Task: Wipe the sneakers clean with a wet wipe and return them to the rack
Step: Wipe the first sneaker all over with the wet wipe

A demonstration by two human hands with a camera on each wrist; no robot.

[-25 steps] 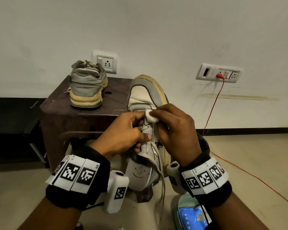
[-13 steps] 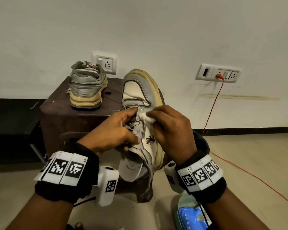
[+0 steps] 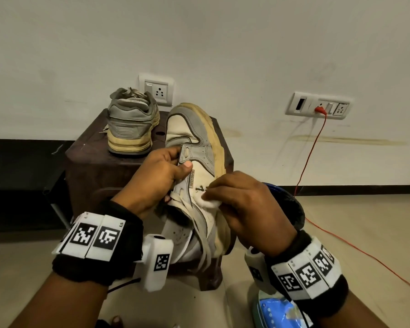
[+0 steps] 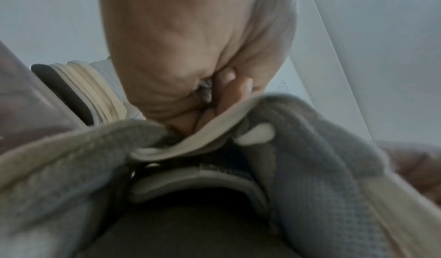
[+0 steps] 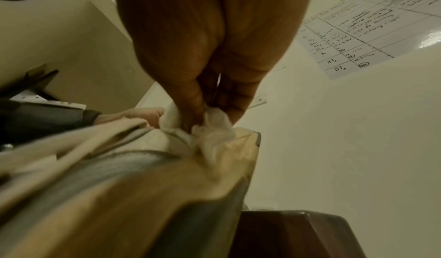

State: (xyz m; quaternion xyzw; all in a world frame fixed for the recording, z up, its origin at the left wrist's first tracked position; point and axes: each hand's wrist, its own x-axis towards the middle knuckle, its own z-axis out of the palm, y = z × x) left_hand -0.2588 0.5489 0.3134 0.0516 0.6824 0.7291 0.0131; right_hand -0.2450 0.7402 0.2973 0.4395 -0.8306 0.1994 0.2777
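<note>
Wiping is the step in hand, by my judgement. Beyond the left hand (image 3: 160, 177), a second grey suede sneaker with a yellowed sole (image 3: 131, 123) stands on the dark brown plastic rack (image 3: 85, 159). That hand's fingers clamp the lace edge of the held white-and-grey leather sneaker (image 3: 194, 147). To its right, the right hand (image 3: 244, 204) pinches a crumpled white wet wipe (image 3: 211, 204) against the side panel. Next: rub on, turning the sneaker.

held sneaker (image 3: 199, 147) is cream and grey with a yellowed sole, black splotch on the side. other sneaker (image 3: 131, 121) is grey, sole gone yellowish too. wipe (image 3: 211, 204) is white, stool (image 3: 88, 162) dark brown, cable (image 3: 310, 150) red, wristbands (image 3: 92, 235) black with black-and-white square codes.
</note>
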